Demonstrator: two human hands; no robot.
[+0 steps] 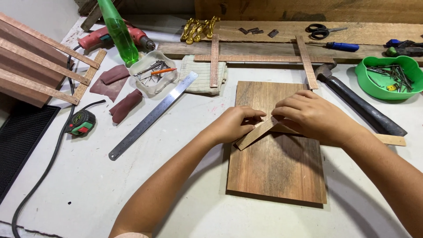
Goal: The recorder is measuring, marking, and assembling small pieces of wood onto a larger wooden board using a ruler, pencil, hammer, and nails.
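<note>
**Two hands pinching wood strips over a board**

The left hand (233,125) and right hand (310,115) are each gripping, fingers closed, thin pale wooden strips (255,133), which are lying beneath them on the brown rectangular wooden board (275,169) on the white counter (88,185).

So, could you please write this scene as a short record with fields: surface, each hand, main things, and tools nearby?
surface: white worktable
left hand: pinches the thin wooden strip at its lower end
right hand: presses on a second wooden strip, where the two strips meet
under the strips: flat dark wooden board
left of the board: steel ruler, tape measure
right of the board: hammer, green bowl of nails
far edge: scissors, red power drill
</note>
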